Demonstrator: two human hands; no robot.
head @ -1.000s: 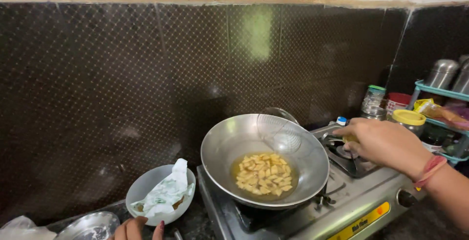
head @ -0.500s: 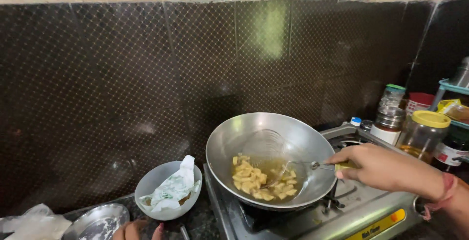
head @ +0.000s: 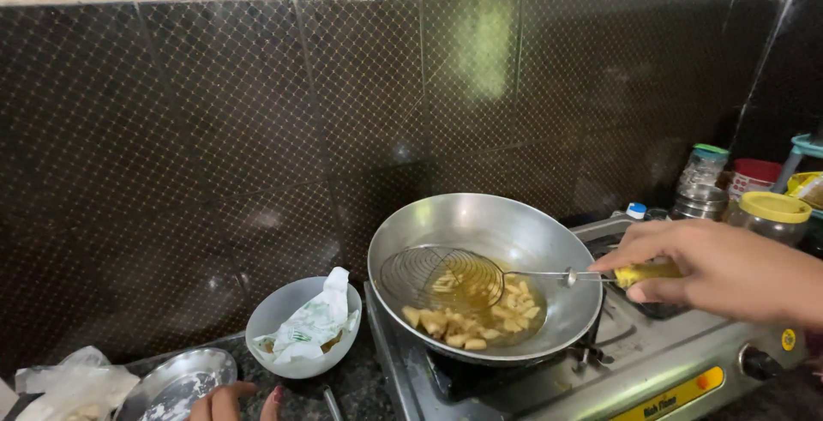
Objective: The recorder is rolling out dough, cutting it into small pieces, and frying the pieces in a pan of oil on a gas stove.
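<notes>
Skimmer (head: pixel 446 277) of round wire mesh dips into the steel wok (head: pixel 484 232), tilted, its lower edge in the oil and a few pale pieces caught on the wires. My right hand (head: pixel 720 268) grips its yellow handle (head: pixel 645 273) with fingers curled tight around it, out past the wok's right rim, so the mesh sits well to the left of that hand at the end of a thin metal shaft. The wok rests on the left burner of the steel stove (head: pixel 686 378) and holds a shallow pool of golden oil with pale fried strips (head: pixel 476 314) gathered at the bottom, mostly just under and in front of the skimmer.

Left of the stove stands a grey bowl (head: pixel 270 318) lined with crumpled white paper (head: pixel 313 322); something brownish shows beneath the paper, but I cannot tell what it is. Nearer me lies a small steel plate (head: pixel 176 380), and beside it a crumpled plastic bag (head: pixel 73 382). At the far right are jars (head: pixel 771 215), one with a yellow lid, partly cut off by the frame.

My left hand (head: pixel 225 404) is at the bottom edge, near the plate; only the fingertips show, so I cannot tell whether it is holding anything. My right wrist is also cut off.
</notes>
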